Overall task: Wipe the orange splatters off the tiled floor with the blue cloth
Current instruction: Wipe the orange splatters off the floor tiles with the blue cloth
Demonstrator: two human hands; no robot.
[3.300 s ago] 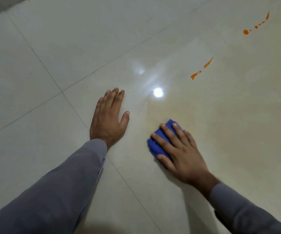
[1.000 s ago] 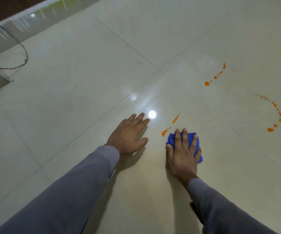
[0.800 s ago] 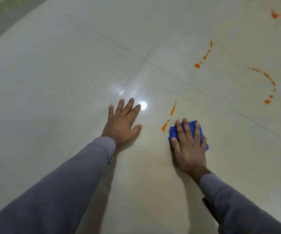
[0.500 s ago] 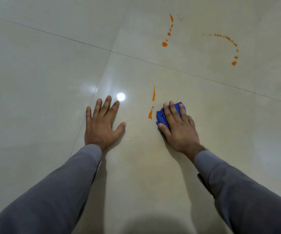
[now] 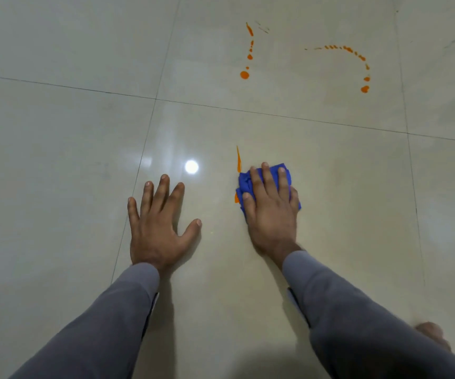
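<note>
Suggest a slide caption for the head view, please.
Right hand presses blue cloth beside an orange streak; left hand rests flat on the tiled floor.

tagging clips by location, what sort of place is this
Probably an indoor room, though which kind cannot be told. The floor is large glossy pale tiles with thin grout lines, and a ceiling light's reflection shines on it. No furniture shows.

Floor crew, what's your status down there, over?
Left hand flat on the tiled floor, bracing. Right hand pressing blue cloth against the nearest orange streak. Two dotted orange trails ahead unwiped. Nothing in the way.
</note>
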